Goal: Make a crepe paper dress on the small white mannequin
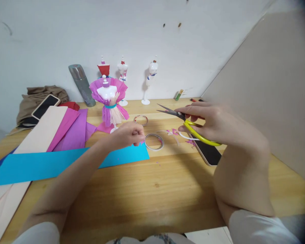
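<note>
My right hand [213, 122] grips a pair of scissors [199, 135] by the yellow handles. Their dark blades are slightly apart and point left over the table. My left hand [131, 135] is closed above the right end of a bright blue paper strip [125, 157]. A bit of purple shows by its fingertips, but what they pinch is unclear. Just right of that hand lies a roll of tape [163, 142]. Behind it stands a small white dress form [106, 92] wearing a purple and pale pink paper dress with a teal waistband.
Three more dress forms, one in a red top [103, 70], stand near the wall beside a grey flask [82, 86]. Pink and purple paper sheets [72, 134] pile up at left, near a phone [45, 105]. Another phone [208, 152], paper scraps [174, 131] and a second tape roll [140, 116] lie right of centre.
</note>
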`<state>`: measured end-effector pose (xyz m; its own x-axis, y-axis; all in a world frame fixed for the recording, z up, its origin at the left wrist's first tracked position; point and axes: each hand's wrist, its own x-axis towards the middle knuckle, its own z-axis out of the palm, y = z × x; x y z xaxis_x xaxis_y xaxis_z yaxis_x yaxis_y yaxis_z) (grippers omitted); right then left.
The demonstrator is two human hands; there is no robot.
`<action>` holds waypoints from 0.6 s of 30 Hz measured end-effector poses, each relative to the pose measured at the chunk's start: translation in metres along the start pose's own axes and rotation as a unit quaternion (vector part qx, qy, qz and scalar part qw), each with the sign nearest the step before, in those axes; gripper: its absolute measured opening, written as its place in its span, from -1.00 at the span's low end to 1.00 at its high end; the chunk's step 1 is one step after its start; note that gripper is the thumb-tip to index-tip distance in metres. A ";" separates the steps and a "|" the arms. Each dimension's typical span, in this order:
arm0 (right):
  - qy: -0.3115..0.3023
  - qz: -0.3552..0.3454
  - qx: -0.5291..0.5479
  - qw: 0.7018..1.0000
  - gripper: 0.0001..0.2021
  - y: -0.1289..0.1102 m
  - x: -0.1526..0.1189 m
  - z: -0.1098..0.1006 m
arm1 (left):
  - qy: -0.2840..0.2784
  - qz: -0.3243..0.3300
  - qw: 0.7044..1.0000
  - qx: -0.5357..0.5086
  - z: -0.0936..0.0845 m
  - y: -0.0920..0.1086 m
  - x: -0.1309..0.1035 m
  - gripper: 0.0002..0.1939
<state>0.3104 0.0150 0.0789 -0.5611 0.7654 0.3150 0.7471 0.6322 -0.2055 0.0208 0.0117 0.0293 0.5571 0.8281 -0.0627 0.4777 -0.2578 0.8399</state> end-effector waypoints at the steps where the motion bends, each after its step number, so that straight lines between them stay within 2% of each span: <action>1: 0.010 0.017 -0.007 1.000 -0.59 -0.001 0.000 -0.001 | -0.003 0.005 1.000 0.014 0.009 0.004 0.006 -0.79; 4: 0.047 0.053 -0.021 0.997 -0.64 -0.008 0.002 -0.001 | -0.001 0.036 0.991 0.130 0.043 0.016 0.032 -0.72; 7: 0.076 0.042 -0.006 0.996 -0.66 -0.011 0.004 0.001 | 0.026 0.051 0.961 0.270 0.076 0.019 0.061 -0.70; 10: 0.092 0.025 0.002 0.995 -0.65 -0.009 0.004 0.004 | 0.055 0.038 0.957 0.282 0.095 0.011 0.081 -0.52; 14: 0.079 0.026 0.006 0.996 -0.65 -0.007 0.004 0.006 | 0.090 0.056 0.963 0.247 0.095 0.001 0.082 -0.57; 18: 0.085 0.016 0.000 0.996 -0.66 -0.009 0.006 0.007 | 0.091 0.049 0.972 0.210 0.082 0.002 0.065 -0.85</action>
<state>0.2975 0.0144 0.0760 -0.4682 0.7541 0.4605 0.7640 0.6073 -0.2178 0.1140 0.0245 -0.0172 0.5027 0.8539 0.1352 0.6847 -0.4887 0.5408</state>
